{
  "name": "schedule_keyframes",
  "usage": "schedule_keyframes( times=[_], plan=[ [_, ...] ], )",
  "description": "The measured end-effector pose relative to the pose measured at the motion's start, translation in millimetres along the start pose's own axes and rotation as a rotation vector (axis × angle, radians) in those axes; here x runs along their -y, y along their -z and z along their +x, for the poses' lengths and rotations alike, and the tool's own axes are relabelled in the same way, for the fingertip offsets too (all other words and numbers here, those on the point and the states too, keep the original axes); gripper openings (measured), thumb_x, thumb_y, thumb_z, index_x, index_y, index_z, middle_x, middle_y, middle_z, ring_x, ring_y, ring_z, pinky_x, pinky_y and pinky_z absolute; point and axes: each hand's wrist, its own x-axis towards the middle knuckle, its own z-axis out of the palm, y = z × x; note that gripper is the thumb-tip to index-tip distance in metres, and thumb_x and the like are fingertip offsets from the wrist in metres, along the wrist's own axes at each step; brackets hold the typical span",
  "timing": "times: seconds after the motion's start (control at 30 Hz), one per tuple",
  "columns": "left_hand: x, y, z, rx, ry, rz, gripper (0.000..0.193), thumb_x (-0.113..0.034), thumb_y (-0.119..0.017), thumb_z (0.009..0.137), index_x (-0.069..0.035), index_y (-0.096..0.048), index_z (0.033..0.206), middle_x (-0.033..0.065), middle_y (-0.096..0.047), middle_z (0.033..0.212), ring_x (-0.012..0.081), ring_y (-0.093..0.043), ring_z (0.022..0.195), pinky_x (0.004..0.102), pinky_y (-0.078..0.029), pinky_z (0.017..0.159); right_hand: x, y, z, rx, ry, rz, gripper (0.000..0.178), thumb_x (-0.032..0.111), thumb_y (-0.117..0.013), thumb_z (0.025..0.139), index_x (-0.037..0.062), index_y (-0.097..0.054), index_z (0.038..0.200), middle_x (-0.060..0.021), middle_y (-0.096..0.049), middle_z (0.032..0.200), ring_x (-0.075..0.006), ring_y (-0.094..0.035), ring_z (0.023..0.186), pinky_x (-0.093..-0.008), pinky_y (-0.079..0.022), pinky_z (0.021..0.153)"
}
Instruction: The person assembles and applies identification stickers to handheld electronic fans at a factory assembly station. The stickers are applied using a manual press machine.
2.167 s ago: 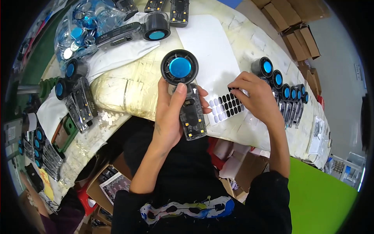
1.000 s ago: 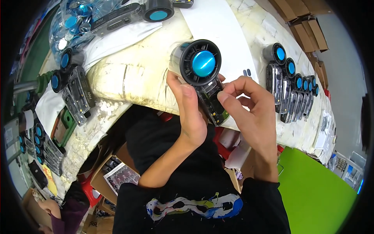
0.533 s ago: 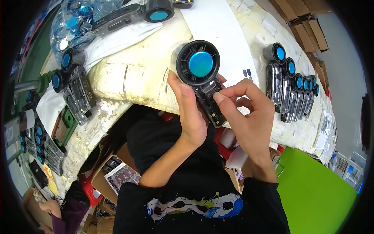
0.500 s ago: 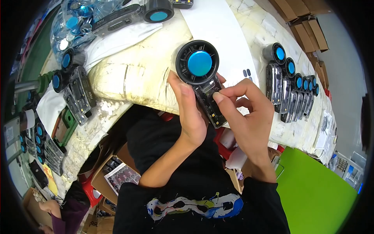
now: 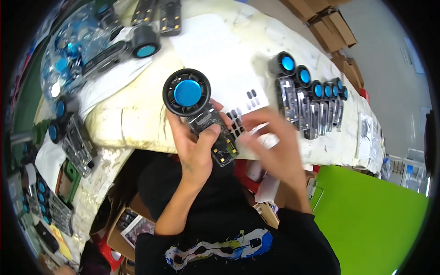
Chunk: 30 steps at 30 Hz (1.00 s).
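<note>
A handheld fan (image 5: 187, 93) with a round black grille, a shiny blue centre cap and a clear handle is tilted over the table's front edge. Wrapped round the handle, my left hand (image 5: 195, 153) holds it, the thumb lying on the handle. Electronic parts show through the clear casing. To the right of the fan, my right hand (image 5: 279, 144) is smeared by motion, its fingers beside small black oval pieces (image 5: 236, 124). Whether those fingers grip anything cannot be made out. A white sheet (image 5: 206, 39) bearing more ovals lies behind the hands.
Several similar fans (image 5: 316, 107) stand in a row at the right. More fans (image 5: 75, 137) lie at the left, beside a clear bag of blue caps (image 5: 68, 57). A bright green panel (image 5: 366, 215) is at the lower right. Cardboard boxes (image 5: 332, 30) are at the far right.
My right hand has left the fan's handle and moved beside the black ovals. My left thumb has come across the handle. The whole view has shifted, with the table's contents appearing further left.
</note>
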Motion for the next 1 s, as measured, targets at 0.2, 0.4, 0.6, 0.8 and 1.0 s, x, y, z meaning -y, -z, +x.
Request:
schedule_keyframes(
  times=[0.2,0.4,0.6,0.8,1.0],
  plan=[
    [-15,-10,3,0.35,0.077,0.141,0.083,-0.007,-0.058,0.091,0.001,-0.004,0.153,0.0242,-0.034,0.146,0.0279,-0.039,0.131,0.0367,-0.037,0.105,-9,-23,-14,-0.128,-0.038,-0.076,0.072,0.015,-0.079,0.075,-0.0032,-0.047,0.136,-0.0176,-0.065,0.111,-0.0254,-0.065,0.096,-0.0335,-0.052,0.077],
    [-74,25,68,0.105,-0.641,1.459,0.049,-0.007,-0.061,0.084,-0.005,-0.054,0.133,0.0198,-0.046,0.136,0.0376,-0.043,0.119,0.0462,-0.035,0.102,-41,12,-4,-0.478,0.062,-0.564,0.05,0.01,-0.074,0.077,-0.0079,-0.056,0.119,-0.0173,-0.059,0.099,-0.0303,-0.062,0.082,-0.0368,-0.051,0.07],
    [-111,86,115,-0.066,-0.648,2.015,0.058,-0.01,-0.068,0.078,-0.015,-0.053,0.134,0.0102,-0.052,0.132,0.0368,-0.043,0.12,0.0522,-0.029,0.101,-41,13,16,-0.514,0.063,-0.781,0.049,0.021,-0.076,0.072,0.0003,-0.063,0.114,-0.0106,-0.056,0.092,-0.0293,-0.062,0.071,-0.0386,-0.051,0.06],
    [-127,90,123,0.055,-0.706,1.855,0.04,-0.01,-0.071,0.075,-0.01,-0.061,0.114,0.0116,-0.059,0.108,0.0326,-0.056,0.1,0.0424,-0.039,0.092,-46,17,31,-0.584,0.128,-0.866,0.045,0.021,-0.08,0.07,0.0048,-0.067,0.11,-0.0098,-0.057,0.098,-0.0322,-0.052,0.092,-0.0405,-0.047,0.078],
    [-121,43,77,-0.023,-0.516,1.314,0.032,-0.011,-0.072,0.081,0.0,-0.058,0.108,0.0112,-0.062,0.093,0.0217,-0.059,0.076,0.0335,-0.048,0.071,-46,24,43,-0.478,0.257,-0.845,0.033,0.017,-0.078,0.074,0.0078,-0.069,0.104,-0.0072,-0.057,0.099,-0.0262,-0.053,0.089,-0.0393,-0.045,0.076]
  ],
)
